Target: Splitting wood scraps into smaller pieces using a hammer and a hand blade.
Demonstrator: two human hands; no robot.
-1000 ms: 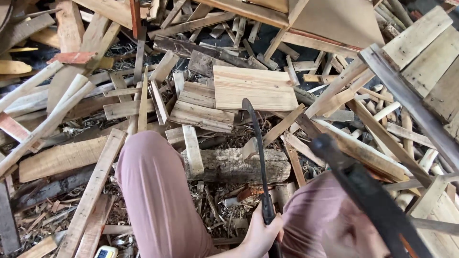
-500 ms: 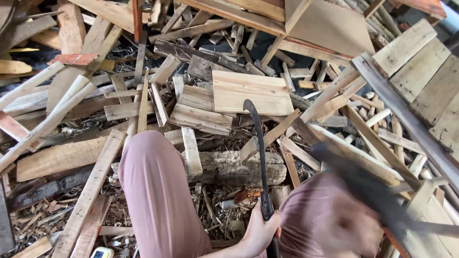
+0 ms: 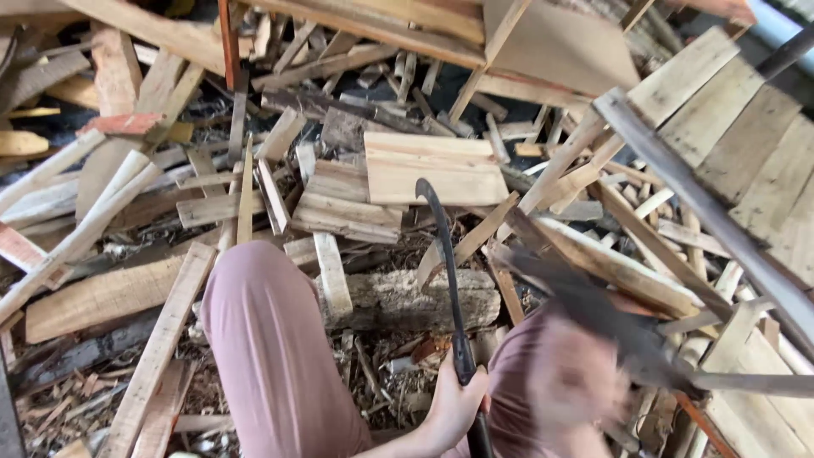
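Observation:
My left hand (image 3: 454, 407) is closed around the handle of a long dark curved blade (image 3: 441, 254), low in the middle between my two knees in pink trousers (image 3: 271, 356). The blade points up and away, with its hooked tip over a pale flat board (image 3: 432, 170). Just beyond my hand lies a short, rough log (image 3: 407, 298) on the ground. A long dark strip of wood (image 3: 593, 322), blurred by motion, crosses above my right knee and runs off towards the lower right. My right hand is out of frame.
Scrap wood covers the ground all around: planks, slats and offcuts piled at the left (image 3: 102, 297), back and right. A grey weathered beam (image 3: 704, 212) slants down the right side. Wood chips and bark litter the ground between my legs.
The dark strip at the right has swung and now shows blurred, lower across my right knee. The blade and my left hand have hardly moved.

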